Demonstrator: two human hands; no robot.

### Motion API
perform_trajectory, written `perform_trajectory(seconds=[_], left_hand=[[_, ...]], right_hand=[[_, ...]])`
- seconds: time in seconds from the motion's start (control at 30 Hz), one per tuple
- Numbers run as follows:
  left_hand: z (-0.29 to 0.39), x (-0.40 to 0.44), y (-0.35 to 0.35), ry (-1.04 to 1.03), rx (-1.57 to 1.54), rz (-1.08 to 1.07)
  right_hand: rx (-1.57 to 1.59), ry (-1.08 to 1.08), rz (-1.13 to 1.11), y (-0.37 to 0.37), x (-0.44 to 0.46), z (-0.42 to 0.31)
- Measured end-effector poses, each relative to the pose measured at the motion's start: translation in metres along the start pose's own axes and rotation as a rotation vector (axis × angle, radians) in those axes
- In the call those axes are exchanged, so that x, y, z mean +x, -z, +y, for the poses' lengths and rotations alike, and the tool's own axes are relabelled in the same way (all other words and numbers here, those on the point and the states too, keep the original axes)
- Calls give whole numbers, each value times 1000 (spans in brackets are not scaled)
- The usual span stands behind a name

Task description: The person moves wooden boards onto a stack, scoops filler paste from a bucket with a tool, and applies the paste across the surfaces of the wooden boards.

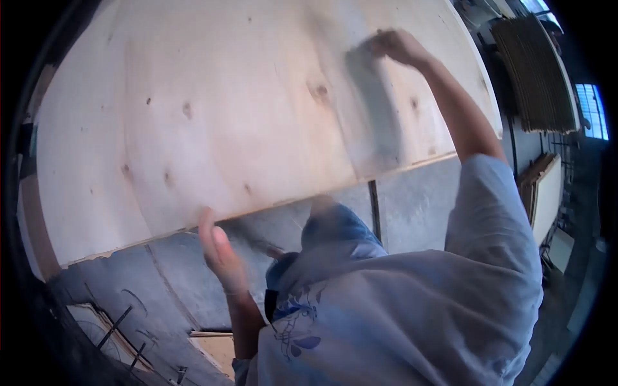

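Note:
A large pale plywood sheet (225, 128) with several knots fills the upper part of the head view. At its near edge is my left hand (222, 251), fingers stretched upward and holding nothing; whether the fingertips touch the edge I cannot tell. Over the sheet's right side, my right hand (400, 47) is closed around the end of a long grey-green strip (378, 112). Motion smears this strip, so its exact kind and whether it lies flat on the wood stay unclear.
A tall stack of boards (534, 74) stands at the right, with more panels (541, 193) below it. Grey floor (418, 199) shows under the sheet's near edge. Boards and thin metal rods (116, 328) are at the lower left.

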State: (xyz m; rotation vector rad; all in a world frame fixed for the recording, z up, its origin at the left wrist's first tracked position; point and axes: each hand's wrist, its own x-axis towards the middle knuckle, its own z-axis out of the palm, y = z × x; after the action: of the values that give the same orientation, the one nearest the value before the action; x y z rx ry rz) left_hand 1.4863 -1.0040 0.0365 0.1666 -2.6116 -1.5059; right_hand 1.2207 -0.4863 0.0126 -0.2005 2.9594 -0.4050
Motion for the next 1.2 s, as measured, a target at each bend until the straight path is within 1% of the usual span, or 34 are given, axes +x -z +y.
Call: perform_trajectory(seconds=[0.03,0.07,0.1,0.13,0.2,0.23,0.27,0.3,0.33,0.37,0.4,0.43,0.47,0.5,0.57,0.6,0.63,0.67,0.7,0.73,0.8,0.83,0.87,0.9,0.97,1.0,1.03,1.07,1.1,1.17,1.2], left_hand=[[-9,-2,9,17,-13,-5],[-18,-6,22,30,-20,-7],[-29,-8,38,39,-24,-1],[-45,-11,54,17,-55,6],[-79,-20,85,67,-108,8],[-99,-25,108,91,-120,16],[-118,-30,126,94,-100,28],[-131,-30,145,19,-70,20],[-140,-32,165,4,-74,36],[-148,-34,185,-10,-87,53],[-155,-37,207,1,-114,75],[-160,-34,225,6,-143,98],[-164,-26,243,1,-171,125],[-170,-15,261,-21,-105,134],[-192,19,291,-73,27,145],[-204,44,300,-166,67,165],[-215,73,309,-196,197,182],[-221,100,319,-212,330,193],[-230,127,328,-220,465,206],[-245,153,337,-239,547,198],[-279,187,356,-194,705,213],[-297,207,358,-176,781,207],[-321,215,365,-102,864,174],[-331,216,370,-101,886,176],[-345,216,382,-103,926,160],[-344,224,382,-110,933,148],[-337,220,387,-99,942,133],[-333,216,387,-82,950,127],[-331,218,385,-51,964,122],[-328,219,389,-25,1018,87],[-331,214,390,-16,1032,47]], right_hand=[[83,-11,77,11,-65,-55],[28,-78,5,2,-112,-67],[55,69,103,-6,-160,-87],[22,104,117,-14,-201,-107],[112,-56,264,-37,-257,-157],[158,-115,338,-56,-272,-175],[211,-156,355,-68,-276,-192],[255,-192,374,-75,-275,-208],[196,-228,375,-77,-272,-224],[193,-313,306,-80,-266,-228],[359,-345,252,-85,-263,-240],[523,-374,198,-92,-257,-253],[851,-336,271,-102,-249,-284],[992,-364,307,-100,-239,-323],[1075,-378,321,-93,-217,-393],[1166,-330,348,-92,-199,-421],[1252,-285,370,-91,-180,-446],[1263,-280,406,-91,-153,-464],[1278,-233,394,-87,-122,-483],[1269,-250,479,-81,-87,-510],[1336,-117,465,-81,-5,-542],[1428,-61,522,-80,32,-563],[1526,-52,545,-85,71,-569],[1711,-87,557,-94,107,-568],[1888,-330,615,-134,163,-535],[1401,-450,677,-160,185,-509],[905,-541,680,-178,192,-491],[760,-514,737,-172,196,-490],[788,-474,680,-161,211,-493],[125,-209,434,-142,233,-492],[-18,-118,434,-133,219,-519]])
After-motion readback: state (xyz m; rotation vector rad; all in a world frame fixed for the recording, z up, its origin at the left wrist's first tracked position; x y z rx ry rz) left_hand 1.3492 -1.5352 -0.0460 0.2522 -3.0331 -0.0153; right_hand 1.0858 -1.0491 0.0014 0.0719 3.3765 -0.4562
